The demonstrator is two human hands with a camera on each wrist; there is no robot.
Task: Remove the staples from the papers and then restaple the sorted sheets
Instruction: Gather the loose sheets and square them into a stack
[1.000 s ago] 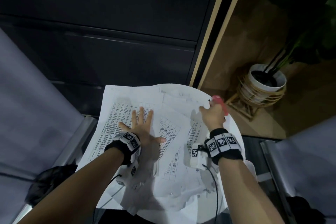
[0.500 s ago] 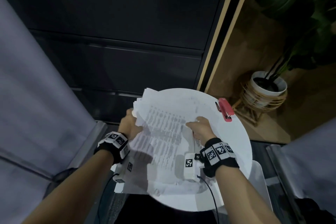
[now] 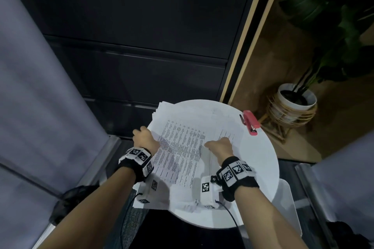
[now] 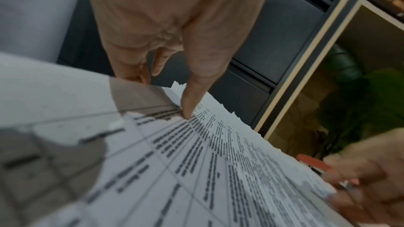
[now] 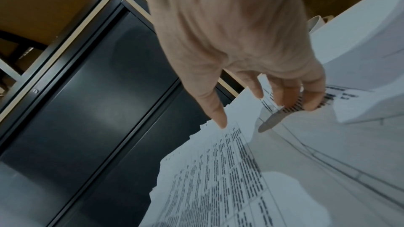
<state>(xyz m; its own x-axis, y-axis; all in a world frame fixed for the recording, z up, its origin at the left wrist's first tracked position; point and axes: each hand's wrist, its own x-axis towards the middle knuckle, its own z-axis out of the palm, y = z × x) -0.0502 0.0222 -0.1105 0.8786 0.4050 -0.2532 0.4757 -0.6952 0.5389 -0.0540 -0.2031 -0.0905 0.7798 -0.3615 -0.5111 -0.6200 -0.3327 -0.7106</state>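
A stack of printed papers [image 3: 182, 143] is held tilted over the round white table [image 3: 269, 167]. My left hand [image 3: 144, 137] grips its left edge, thumb on top [image 4: 188, 110] and fingers underneath. My right hand [image 3: 219, 144] grips the right edge, thumb on the top sheet [image 5: 218, 115] and fingers curled. The sheet edges of the papers [image 4: 218, 170] are fanned and uneven at the far end. A thin grey blade-like thing [image 5: 271, 120] shows under the right fingers; I cannot tell what it is. The red stapler [image 3: 251, 122] lies on the table, right of the stack, untouched.
More loose sheets [image 3: 182, 198] lie at the table's near edge under my wrists. A dark cabinet [image 3: 141, 66] stands behind the table. A potted plant [image 3: 293, 105] in a wicker stand is at the right. Grey seats [image 3: 40, 107] flank both sides.
The sheets lay spread flat under my left palm, with my right hand at the stapler. Both hands have since gathered them into one stack and hold it; the stapler stays on the table.
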